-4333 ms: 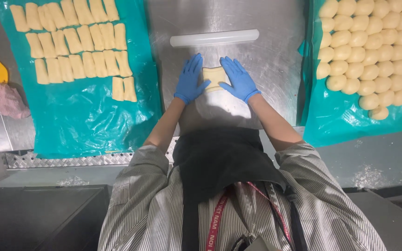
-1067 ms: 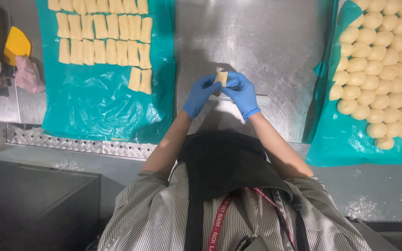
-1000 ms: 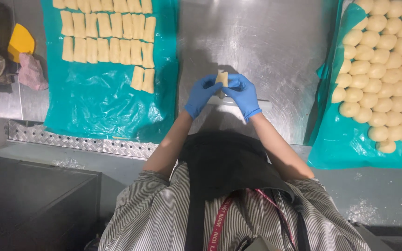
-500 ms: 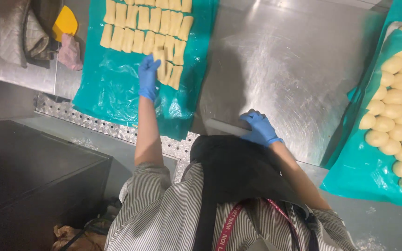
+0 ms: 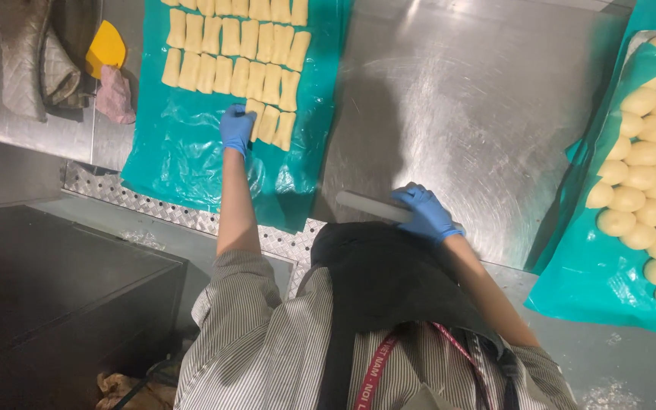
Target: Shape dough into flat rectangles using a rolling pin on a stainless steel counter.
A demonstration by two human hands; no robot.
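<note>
My left hand (image 5: 235, 129), in a blue glove, reaches out to the teal plastic sheet (image 5: 191, 159) on the left. Its fingers close on a pale rolled dough piece (image 5: 254, 115), the leftmost of a short third row. Two full rows of the same dough rolls (image 5: 233, 53) lie above it. My right hand (image 5: 427, 212), also gloved, grips one end of a white rolling pin (image 5: 366, 205). The pin lies on the steel table (image 5: 480, 106) near my body.
A second teal sheet (image 5: 594, 281) at the right carries several round dough balls (image 5: 647, 175). A yellow scraper (image 5: 106, 47), a pink cloth (image 5: 115, 95) and a grey quilted mitt (image 5: 36, 61) lie at the far left. A ridged metal strip (image 5: 184, 216) runs below the table's edge.
A second ago both hands held a folded dough piece at the table's middle. My left hand has carried it left to the sheet, and my right hand has dropped onto the rolling pin.
</note>
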